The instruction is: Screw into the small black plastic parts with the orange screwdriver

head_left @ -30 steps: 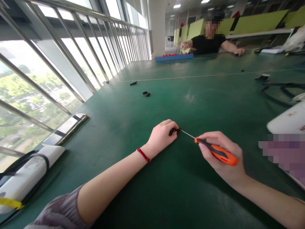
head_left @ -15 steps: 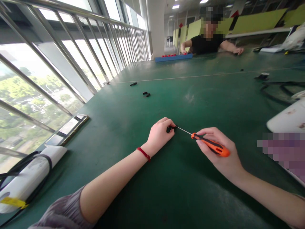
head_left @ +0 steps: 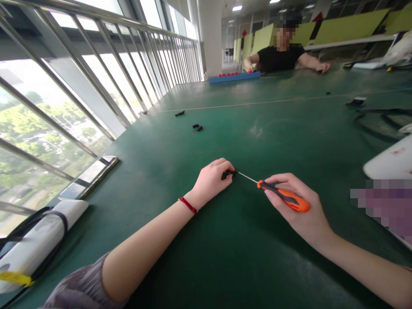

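Observation:
My left hand (head_left: 213, 179) rests near the middle of the green table (head_left: 206, 257), its fingers closed around a small black part (head_left: 228, 174) that they mostly cover. In my right hand (head_left: 301, 206) is a screwdriver (head_left: 294, 201) with an orange and black handle, gripped between thumb and fingers. Its thin metal shaft slants left, and the tip meets the right end of the black part. What exactly the tip sits in is too small to make out.
Small black pieces (head_left: 197, 127) lie farther out, with another black piece (head_left: 180, 113) beyond. A white power strip (head_left: 41, 244) with black cable lies at left, beside a railing (head_left: 96, 51). Across the table, a person in black (head_left: 278, 60) sits by a blue rack (head_left: 234, 77).
My left hand and the black part have shifted slightly left. The screwdriver handle has turned a little in my right hand, its tip still at the part.

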